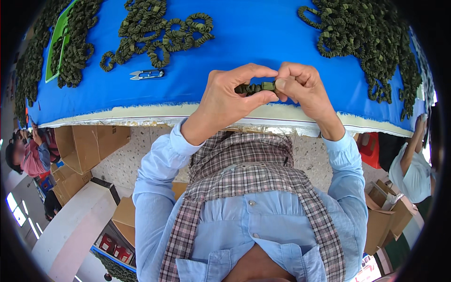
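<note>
A dark green gathered fabric hair scrunchie (253, 88) is stretched between my two hands just above the near edge of the blue-covered table. My left hand (224, 97) curls round its left end, thumb below and fingers above. With thumb and bent fingers, my right hand (304, 89) pinches the other end, by a smooth, lighter green section. Part of the scrunchie is hidden inside the left hand. A pair of thread snips (148, 74) lies on the cloth to the left of my hands.
Many similar scrunchies lie in a pile (141, 28) beyond the snips and a larger heap (361, 40) at right. More spill over a green tray (50, 58) at far left. Cardboard boxes (96, 143) stand below the table edge. Other people (33, 157) sit at both sides.
</note>
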Action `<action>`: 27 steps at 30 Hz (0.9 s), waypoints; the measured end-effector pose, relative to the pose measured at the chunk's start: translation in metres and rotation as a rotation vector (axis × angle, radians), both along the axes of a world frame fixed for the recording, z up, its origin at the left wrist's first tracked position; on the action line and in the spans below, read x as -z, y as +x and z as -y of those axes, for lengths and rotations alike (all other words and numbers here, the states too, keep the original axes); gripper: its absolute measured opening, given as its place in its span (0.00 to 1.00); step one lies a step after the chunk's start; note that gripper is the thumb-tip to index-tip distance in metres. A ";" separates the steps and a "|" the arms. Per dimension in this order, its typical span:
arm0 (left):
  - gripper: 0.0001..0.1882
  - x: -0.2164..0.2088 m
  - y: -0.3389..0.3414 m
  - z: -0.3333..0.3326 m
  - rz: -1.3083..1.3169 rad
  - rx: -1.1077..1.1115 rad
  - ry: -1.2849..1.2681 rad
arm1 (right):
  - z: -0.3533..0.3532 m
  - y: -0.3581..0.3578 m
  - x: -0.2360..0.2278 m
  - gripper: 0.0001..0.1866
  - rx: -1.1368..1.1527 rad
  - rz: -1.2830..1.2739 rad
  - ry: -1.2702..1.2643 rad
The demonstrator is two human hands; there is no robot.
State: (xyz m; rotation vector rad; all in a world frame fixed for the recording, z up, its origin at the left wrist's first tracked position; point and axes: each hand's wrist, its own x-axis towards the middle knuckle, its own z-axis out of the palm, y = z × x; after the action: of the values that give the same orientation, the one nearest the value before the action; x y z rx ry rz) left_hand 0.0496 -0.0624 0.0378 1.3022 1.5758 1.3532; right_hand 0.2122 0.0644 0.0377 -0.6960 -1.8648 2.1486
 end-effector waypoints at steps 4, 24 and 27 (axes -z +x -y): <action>0.08 0.012 -0.001 0.002 0.027 -0.063 0.012 | 0.005 -0.004 0.003 0.08 0.042 0.006 -0.008; 0.16 -0.012 -0.019 0.013 0.155 0.132 -0.124 | 0.004 -0.006 -0.010 0.04 -0.075 0.060 -0.012; 0.16 -0.004 -0.024 0.015 0.217 0.118 -0.103 | -0.007 0.003 -0.007 0.05 0.031 -0.004 -0.097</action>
State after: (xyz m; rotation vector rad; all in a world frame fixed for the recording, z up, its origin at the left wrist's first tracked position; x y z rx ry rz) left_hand 0.0252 -0.0775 0.0421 1.1275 1.3811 1.2763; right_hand 0.2152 0.0718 0.0445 -0.7339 -1.7460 2.2310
